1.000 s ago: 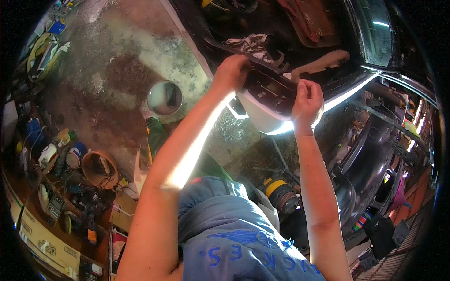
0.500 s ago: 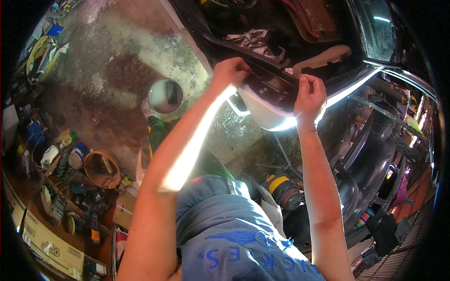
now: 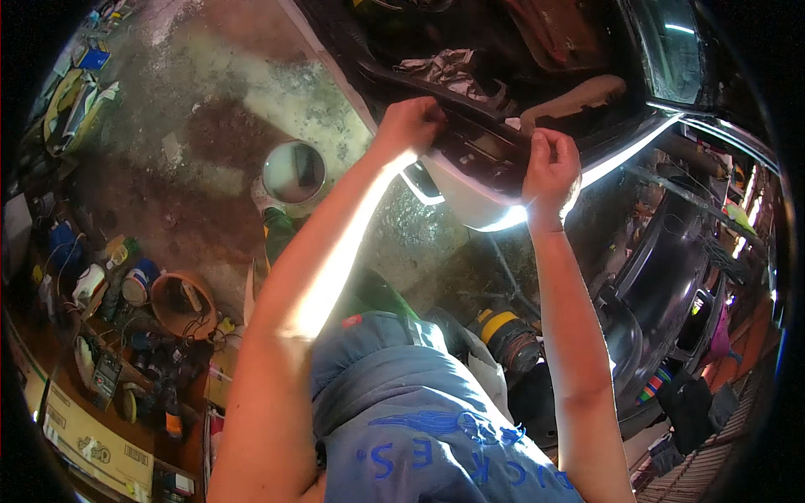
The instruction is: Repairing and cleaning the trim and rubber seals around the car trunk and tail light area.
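Both arms reach forward to the dark rim [image 3: 495, 156] of a car body opening, with a white painted panel [image 3: 470, 194] below it. My left hand [image 3: 408, 132] is at the rim's left part, its fingers curled closed against the dark edge. Further right, my right hand [image 3: 553, 170] is raised at the rim with thumb and fingers pinched together. Whatever either hand grips is too small or hidden to name. Inside the opening, beyond the hands, lie crumpled paper [image 3: 447, 71] and a tan curved piece [image 3: 574, 102].
A round container [image 3: 293, 172] sits on the stained floor at left. Tools, an orange-brown pot [image 3: 183, 305] and a cardboard box [image 3: 94, 444] crowd the lower left. A black-and-yellow cylinder [image 3: 507, 339] and a large black molded panel [image 3: 658, 289] lie at right.
The whole view has shifted slightly. Both hands stay at nearly the same places on the rim, with their fingers still closed.
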{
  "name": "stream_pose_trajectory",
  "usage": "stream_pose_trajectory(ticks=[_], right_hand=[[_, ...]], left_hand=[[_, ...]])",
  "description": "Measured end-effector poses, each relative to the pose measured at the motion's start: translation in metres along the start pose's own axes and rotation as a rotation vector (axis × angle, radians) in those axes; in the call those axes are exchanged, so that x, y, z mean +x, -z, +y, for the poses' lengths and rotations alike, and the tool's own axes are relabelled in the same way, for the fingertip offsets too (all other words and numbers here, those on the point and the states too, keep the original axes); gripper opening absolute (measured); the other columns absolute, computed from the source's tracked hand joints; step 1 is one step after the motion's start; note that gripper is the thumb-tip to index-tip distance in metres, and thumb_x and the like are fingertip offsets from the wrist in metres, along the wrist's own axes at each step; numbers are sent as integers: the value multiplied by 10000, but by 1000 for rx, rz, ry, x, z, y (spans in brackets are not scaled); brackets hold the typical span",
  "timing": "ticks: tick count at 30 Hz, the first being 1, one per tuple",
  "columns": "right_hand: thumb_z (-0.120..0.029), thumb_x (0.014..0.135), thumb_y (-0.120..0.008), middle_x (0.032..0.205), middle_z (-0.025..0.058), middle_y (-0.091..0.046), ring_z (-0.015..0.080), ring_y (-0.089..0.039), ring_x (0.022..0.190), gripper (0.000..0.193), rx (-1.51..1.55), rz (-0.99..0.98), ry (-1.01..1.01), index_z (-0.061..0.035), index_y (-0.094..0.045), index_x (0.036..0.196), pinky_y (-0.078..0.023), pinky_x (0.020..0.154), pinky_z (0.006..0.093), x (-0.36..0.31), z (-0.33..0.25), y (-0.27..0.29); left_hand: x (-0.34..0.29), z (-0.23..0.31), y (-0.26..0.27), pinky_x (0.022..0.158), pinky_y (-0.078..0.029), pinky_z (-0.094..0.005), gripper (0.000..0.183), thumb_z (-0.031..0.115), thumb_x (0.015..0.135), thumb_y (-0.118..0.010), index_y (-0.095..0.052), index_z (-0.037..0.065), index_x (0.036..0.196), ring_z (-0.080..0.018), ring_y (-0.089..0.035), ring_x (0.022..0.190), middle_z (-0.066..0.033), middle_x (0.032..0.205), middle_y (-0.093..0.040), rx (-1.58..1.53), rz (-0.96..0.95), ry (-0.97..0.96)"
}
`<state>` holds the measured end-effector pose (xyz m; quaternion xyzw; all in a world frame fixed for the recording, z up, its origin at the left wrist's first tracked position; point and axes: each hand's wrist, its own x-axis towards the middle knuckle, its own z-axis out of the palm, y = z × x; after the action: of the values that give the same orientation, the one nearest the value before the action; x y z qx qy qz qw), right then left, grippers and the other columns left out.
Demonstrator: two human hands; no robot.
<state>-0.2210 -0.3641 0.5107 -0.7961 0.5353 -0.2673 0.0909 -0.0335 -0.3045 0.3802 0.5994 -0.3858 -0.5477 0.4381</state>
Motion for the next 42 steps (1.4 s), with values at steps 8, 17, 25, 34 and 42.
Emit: stream_pose_trajectory(ticks=[8, 17, 25, 34, 42], right_hand=[[-113, 889, -634, 880, 84, -656, 269, -629, 838, 67, -19, 0, 16, -50, -656, 883, -485, 748, 364, 1, -3, 1], [-123, 889, -634, 889, 88, -658, 270, -633, 830, 73, 1, -12, -28, -56, -659, 875, -491, 731, 369, 1, -1, 0], [-117, 882, -637, 878, 84, -657, 274, -638, 827, 61, -24, 3, 0, -61, -659, 871, -494, 725, 364, 1, -2, 0], [-104, 872, -638, 879, 83, -664, 281, -644, 817, 46, -49, 10, 49, -68, -666, 875, -503, 723, 369, 1, 2, 2], [-117, 874, -639, 880, 85, -665, 286, -646, 833, 56, -58, 13, 17, -71, -671, 873, -501, 732, 378, 1, -2, 1]], left_hand=[[-2, 0, -3, 757, -519, -330, 167, 102, 812, -701, -690, 41, 968, -201, -681, 834, -119, 877, -706, 69, 108, -81], [-6, -7, -1, 773, -515, -319, 161, 87, 828, -680, -680, 46, 985, -218, -679, 841, -123, 902, -703, -47, 10, -139], [-17, -1, 11, 763, -518, -339, 155, 55, 830, -670, -667, 38, 984, -271, -679, 851, -142, 913, -702, 53, 28, -101], [-98, 33, 16, 742, -529, -399, 557, 88, 866, -598, -524, 271, 1387, -325, -663, 812, -176, 1031, -669, 396, -234, -18], [-114, 53, -5, 800, -534, -419, 626, 68, 838, -624, -494, 285, 1410, -353, -663, 923, -165, 1089, -669, 271, -234, -87]])
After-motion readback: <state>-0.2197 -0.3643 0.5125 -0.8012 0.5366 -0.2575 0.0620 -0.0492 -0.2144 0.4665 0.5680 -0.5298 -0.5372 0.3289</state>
